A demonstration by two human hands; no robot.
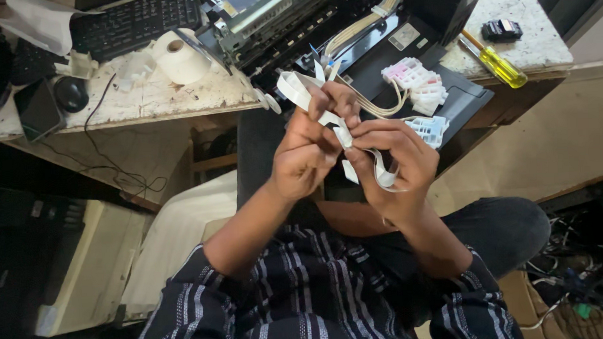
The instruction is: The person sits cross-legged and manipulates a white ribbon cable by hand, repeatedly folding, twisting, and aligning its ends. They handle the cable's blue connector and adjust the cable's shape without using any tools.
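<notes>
Both hands raised w/ wrists bent, left hand (306,156) & right hand (395,166) pinching white ribbon cable (343,131).

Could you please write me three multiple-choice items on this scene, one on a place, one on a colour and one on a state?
1. Where does the screwdriver lie?
A. on the stone counter's right end
B. on the keyboard
C. on the floor

2. What colour is the screwdriver's handle?
A. red
B. yellow
C. black

3. How is the white flat ribbon cable held?
A. by the left hand alone
B. by both hands
C. by neither hand

Answers:
1 A: it rests on the counter near the right edge.
2 B: the handle is clear yellow.
3 B: the left hand and right hand both pinch it.
</notes>
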